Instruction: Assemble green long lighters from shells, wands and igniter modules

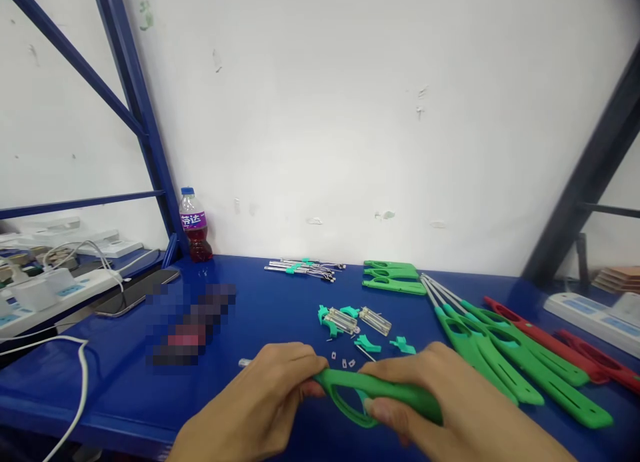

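Both of my hands hold a green plastic handle with a finger hole, low over the blue table. My left hand is closed on its left end. A pale rod end shows beside that hand; whether it joins the handle is hidden. My right hand wraps the wider right part, its thumb by the hole, where a teal piece shows. Just beyond the hands lie teal plastic pieces, clear and metal rectangular parts and several tiny pale pieces.
Green handles with metal rods fan out at right, beside red handles. Green handle pieces and thin metal strips lie by the wall. A drink bottle, phone, white cable and power strip are at left.
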Tool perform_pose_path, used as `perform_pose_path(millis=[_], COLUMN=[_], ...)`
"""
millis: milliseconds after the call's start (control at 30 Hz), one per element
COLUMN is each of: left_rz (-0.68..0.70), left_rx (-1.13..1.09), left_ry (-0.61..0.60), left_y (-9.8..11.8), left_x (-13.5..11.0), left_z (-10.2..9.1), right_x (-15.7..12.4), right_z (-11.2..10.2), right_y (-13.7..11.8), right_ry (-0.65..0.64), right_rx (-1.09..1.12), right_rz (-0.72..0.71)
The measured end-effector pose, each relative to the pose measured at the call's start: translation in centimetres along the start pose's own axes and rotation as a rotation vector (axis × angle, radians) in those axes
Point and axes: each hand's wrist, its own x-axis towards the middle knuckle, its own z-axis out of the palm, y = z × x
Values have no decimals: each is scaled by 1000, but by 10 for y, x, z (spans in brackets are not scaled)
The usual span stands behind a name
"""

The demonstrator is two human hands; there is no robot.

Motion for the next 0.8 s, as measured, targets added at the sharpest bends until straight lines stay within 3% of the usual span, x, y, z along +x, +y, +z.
perform_pose_path(millis=[133, 233, 367, 433, 633, 800], left_rz=[-76, -96, 51, 93, 51, -35], left_rx=[-21, 55, 245, 290, 222, 228], left_ry=[-133, -191, -18, 31, -64, -75], left_y=[1, 8, 13, 11, 7, 7], left_x=[6, 13, 13, 12, 12, 13], left_z=[2, -3, -3, -2, -5, -16], right_x=[4, 10, 16, 16, 16, 12], right_z=[-5, -15, -21, -19, -16, -16], right_y=[0, 5, 20, 25, 23, 27], right_ry=[-42, -169, -334, -329, -324, -37], right_rx=[-13, 164, 468, 537, 557, 411], right_rz=[29, 77, 217, 251, 232, 62])
